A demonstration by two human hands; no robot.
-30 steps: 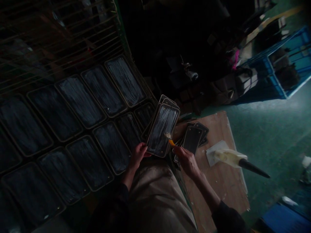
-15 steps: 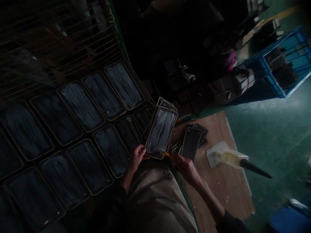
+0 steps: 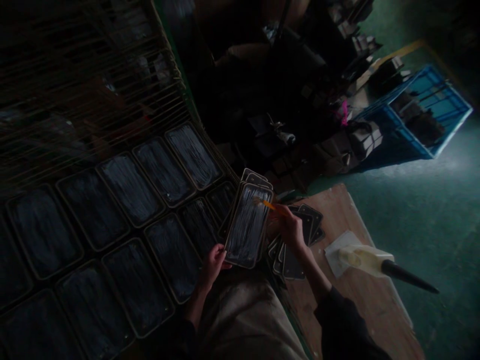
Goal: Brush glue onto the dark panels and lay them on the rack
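Observation:
My left hand (image 3: pixel 213 265) is closed on the lower left corner of a dark rectangular plate (image 3: pixel 245 235) with rounded corners and a pale rim. Streaks of a shiny coating cover its face. More such plates lie beneath it in a small stack, partly hidden. In my right hand (image 3: pixel 290 225) is a brush (image 3: pixel 272 205) with an orange handle, held in closed fingers. Its bristles touch the upper part of the plate's face. Several coated plates (image 3: pixel 129 190) lie in slanting rows on the left. Under my right forearm rests a pile of dark plates (image 3: pixel 294 262).
A wooden board (image 3: pixel 348 310) on the right bears a translucent bottle (image 3: pixel 363 257) with a long dark nozzle, lying on a pale sheet (image 3: pixel 333 250). Beyond it a blue crate (image 3: pixel 393 130) with dark pieces stands on the green floor. A wire rack (image 3: pixel 168 55) rises at the upper left.
The brush in my right hand has moved from the plate's lower end up to its upper part. My left hand keeps its hold on the corner. The whole view has shifted slightly.

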